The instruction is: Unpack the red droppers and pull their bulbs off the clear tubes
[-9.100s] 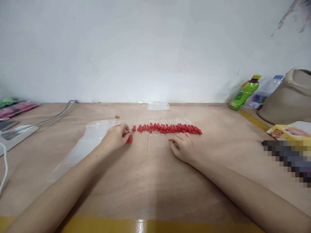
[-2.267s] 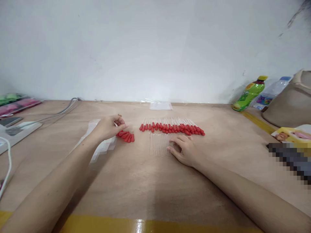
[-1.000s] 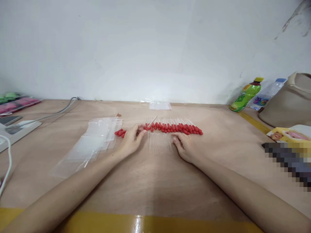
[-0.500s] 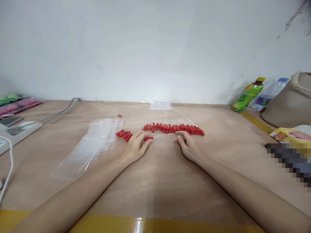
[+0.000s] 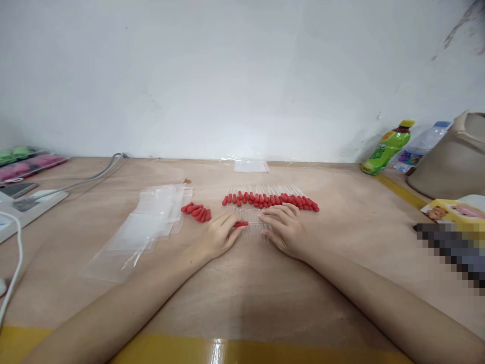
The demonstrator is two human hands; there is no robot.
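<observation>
Your L hand pinches red bulb; thin tube runs from it, long axis sideways, toward your R hand. R curls at tube's far end; can't tell if gripping. Bulb btwn hands, nearer L, over clear sticks.

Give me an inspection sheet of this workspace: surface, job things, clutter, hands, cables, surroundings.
Surface: brown table, yellow tape along the near edge.
Job things: row of red-bulbed tubes; loose red bulbs to its left; bare clear tubes nearer the person.
Clutter: clear bags left; green bottle, clear bottle, yellow packet right.
Hands: left hand pinches a red bulb on a tube; right hand at the tube's other end, grip unclear.
Cables: grey cable, white cable, both at left.
Surroundings: pale wall, marked at upper right.
</observation>
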